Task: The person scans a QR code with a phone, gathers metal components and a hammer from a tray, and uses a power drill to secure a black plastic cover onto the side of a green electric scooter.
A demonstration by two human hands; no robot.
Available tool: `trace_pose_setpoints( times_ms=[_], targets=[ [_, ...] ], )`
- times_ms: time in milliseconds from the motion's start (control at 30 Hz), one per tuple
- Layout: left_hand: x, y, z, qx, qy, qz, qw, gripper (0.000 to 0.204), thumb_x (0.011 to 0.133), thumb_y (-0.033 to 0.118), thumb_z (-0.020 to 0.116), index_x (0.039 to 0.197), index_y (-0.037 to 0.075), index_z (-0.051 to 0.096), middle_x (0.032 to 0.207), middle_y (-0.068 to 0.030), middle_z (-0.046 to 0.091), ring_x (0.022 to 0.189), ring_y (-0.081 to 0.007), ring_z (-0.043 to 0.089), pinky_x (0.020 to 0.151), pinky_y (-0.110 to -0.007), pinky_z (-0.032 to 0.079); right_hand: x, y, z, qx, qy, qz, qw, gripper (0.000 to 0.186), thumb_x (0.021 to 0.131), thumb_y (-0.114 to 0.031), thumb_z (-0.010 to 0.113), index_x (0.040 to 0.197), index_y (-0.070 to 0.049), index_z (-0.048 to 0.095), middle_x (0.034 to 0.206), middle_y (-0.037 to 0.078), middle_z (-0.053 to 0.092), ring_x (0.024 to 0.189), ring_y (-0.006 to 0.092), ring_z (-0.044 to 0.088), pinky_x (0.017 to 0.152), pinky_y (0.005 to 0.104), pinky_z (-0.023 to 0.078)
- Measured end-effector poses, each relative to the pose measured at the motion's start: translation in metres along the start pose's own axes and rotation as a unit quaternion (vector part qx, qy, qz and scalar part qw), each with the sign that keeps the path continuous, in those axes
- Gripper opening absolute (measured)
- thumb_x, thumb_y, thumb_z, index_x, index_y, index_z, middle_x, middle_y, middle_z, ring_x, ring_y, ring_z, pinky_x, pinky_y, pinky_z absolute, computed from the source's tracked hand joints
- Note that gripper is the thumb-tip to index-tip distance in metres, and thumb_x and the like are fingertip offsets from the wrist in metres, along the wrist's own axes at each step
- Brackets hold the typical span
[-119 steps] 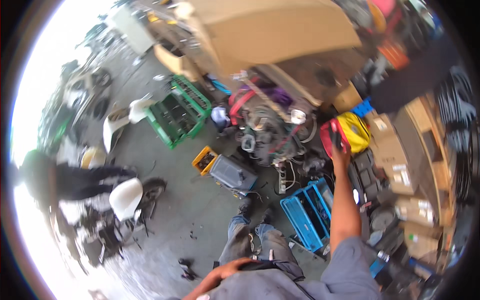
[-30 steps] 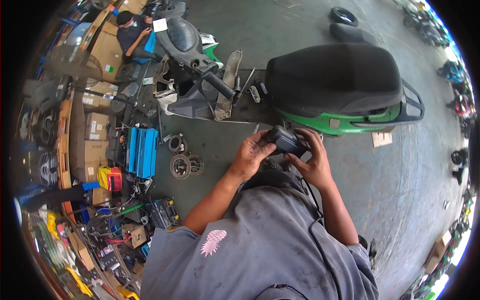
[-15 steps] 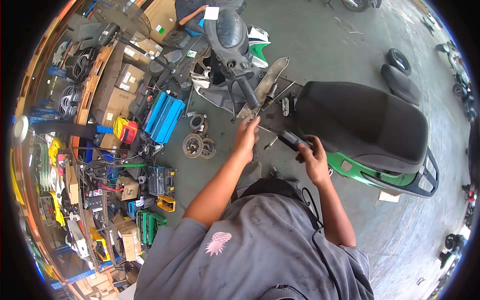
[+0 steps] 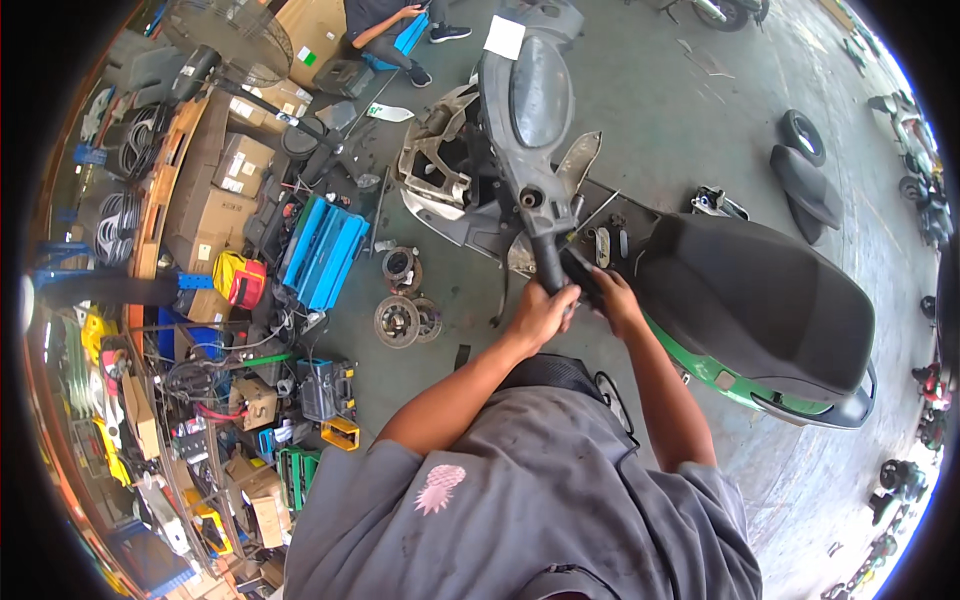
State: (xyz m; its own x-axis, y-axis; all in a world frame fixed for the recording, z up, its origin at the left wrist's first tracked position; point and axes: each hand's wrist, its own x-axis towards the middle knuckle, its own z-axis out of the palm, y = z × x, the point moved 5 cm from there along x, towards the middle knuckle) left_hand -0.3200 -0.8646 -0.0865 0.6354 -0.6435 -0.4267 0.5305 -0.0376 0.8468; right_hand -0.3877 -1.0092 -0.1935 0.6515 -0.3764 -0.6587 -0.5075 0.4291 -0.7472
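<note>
My left hand (image 4: 540, 318) is closed around the lower end of the black handlebar grip (image 4: 545, 262). That grip belongs to a partly stripped scooter whose dark handlebar cover (image 4: 530, 150) rises ahead of me. Just to the right, my right hand (image 4: 618, 304) closes on a dark, blocky handheld thing (image 4: 578, 272); its kind is hard to make out, and its far end lies beside the grip. The scooter's long black seat (image 4: 760, 295), with green side panels (image 4: 700, 358) below, stretches away to the right.
To the left lie a blue toolbox (image 4: 325, 250) and round metal wheel parts (image 4: 397, 320). Crowded shelving with cardboard boxes (image 4: 222, 220) lines the far left. Another person (image 4: 385, 35) sits at the top. A tyre (image 4: 802, 137) and loose seat (image 4: 803, 190) rest on the floor.
My left hand has closed on the handlebar grip. The right hand has brought the dark thing up close beside it. The handlebar now appears nearer and further right as the view shifts.
</note>
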Motion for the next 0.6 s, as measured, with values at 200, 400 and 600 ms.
trace_pose_setpoints(
  times_ms=[200,400,600],
  targets=[
    [-0.04,0.091,-0.093,0.095,0.007,-0.12,0.988,0.022,0.083,0.01,0.063,0.098,0.007,0.048,0.062,-0.0002,0.048,0.044,-0.0079,0.044,0.037,-0.023,0.032,0.125,-0.034,0.11,-0.084,-0.03,-0.03,0.996,0.054,0.086,-0.045,0.064,0.113,0.002,0.061,0.097,0.01,0.064,0.077,0.0141,0.059,0.066,0.0292,0.048],
    [-0.032,0.157,-0.142,0.206,-0.02,-0.122,0.971,0.024,0.079,0.012,0.062,0.1,0.004,0.051,0.06,-0.001,0.05,0.043,-0.0077,0.044,0.037,-0.024,0.032,0.139,-0.062,0.189,0.026,-0.034,0.0,0.999,0.072,0.084,-0.051,0.063,0.128,0.004,0.049,0.101,0.014,0.064,0.087,0.0216,0.06,0.081,0.0356,0.049],
    [-0.027,0.182,-0.157,0.247,-0.011,-0.103,0.963,0.028,0.077,0.013,0.063,0.102,0.005,0.054,0.059,-0.0014,0.051,0.042,-0.01,0.047,0.04,-0.025,0.035,0.117,-0.008,0.127,-0.355,-0.091,-0.156,0.917,0.065,0.085,-0.043,0.064,0.131,0.0,0.048,0.116,0.017,0.064,0.104,0.0247,0.061,0.086,0.038,0.049]
  ],
)
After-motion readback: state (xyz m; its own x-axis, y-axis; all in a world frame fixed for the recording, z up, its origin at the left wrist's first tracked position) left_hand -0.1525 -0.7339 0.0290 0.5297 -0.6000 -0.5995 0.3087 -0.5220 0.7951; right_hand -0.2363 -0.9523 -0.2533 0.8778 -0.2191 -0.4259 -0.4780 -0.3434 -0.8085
